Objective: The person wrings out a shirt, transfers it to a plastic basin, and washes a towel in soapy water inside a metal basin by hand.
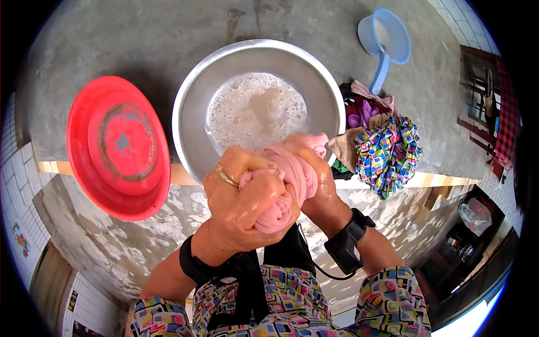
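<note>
Because the left hand (238,194), the right hand (321,182) and the pink cloth (295,171) between them all look wet, the likeliest trouble is a slipping grip: if the slick fingers slid, the roll could untwist, or a loose end could drop outside the basin. Water could also run down the forearms into the black wristbands (348,242), since both sit close below the wet skin.

Both forearms come forward from patterned sleeves (160,317) and converge in front of the body. The left hand, wearing a ring (226,175), is clenched around the near end of the bunched cloth, knuckles up; the right is wrapped around the farther part, its wrist angled inward. The cloth is held up at the near rim of the metal basin (191,112); how high above it, I cannot tell.

Beyond, cloudy, foamy water (230,106) covers the basin's bottom. On the left, a red basin (90,151) appears to jut past the edge of the counter (135,45). On the right lies a clothes pile (387,147), its patterned piece hanging over that edge, where a knock could pull it down. Farther back stands a blue dipper (397,36), handle pointing toward the pile.
</note>
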`<state>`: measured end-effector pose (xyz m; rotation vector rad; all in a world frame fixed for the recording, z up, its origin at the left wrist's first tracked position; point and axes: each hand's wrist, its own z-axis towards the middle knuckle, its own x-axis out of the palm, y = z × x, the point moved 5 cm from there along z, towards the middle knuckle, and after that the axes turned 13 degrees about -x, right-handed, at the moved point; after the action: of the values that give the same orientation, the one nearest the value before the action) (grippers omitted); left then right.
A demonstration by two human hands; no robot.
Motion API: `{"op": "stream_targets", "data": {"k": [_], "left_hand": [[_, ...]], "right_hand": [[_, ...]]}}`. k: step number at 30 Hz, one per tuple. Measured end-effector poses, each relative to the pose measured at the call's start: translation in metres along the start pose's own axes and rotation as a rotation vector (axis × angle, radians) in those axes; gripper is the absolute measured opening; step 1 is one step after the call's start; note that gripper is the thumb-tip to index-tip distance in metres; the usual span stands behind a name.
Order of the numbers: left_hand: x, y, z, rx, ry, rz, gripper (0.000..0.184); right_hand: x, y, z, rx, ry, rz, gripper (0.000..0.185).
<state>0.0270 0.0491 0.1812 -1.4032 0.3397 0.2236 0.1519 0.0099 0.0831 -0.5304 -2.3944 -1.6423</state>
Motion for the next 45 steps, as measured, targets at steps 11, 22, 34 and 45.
{"op": "stream_targets", "data": {"k": [11, 22, 34, 45], "left_hand": [[0.017, -0.020, -0.016, 0.238, 0.174, 0.087, 0.020], [0.024, -0.008, -0.023, 0.240, 0.225, 0.059, 0.016], [0.033, 0.003, -0.025, 0.218, 0.371, 0.125, 0.018], [0.041, 0.008, -0.034, 0.245, 0.428, 0.140, 0.018]], "right_hand": [[0.019, 0.015, 0.018, -0.454, 0.721, -0.578, 0.029], [0.020, -0.017, 0.023, 0.534, 0.355, -0.114, 0.014], [0.021, -0.035, 0.028, 0.770, 0.209, -0.030, 0.028], [0.017, -0.043, 0.028, 0.838, 0.186, -0.143, 0.022]]}}
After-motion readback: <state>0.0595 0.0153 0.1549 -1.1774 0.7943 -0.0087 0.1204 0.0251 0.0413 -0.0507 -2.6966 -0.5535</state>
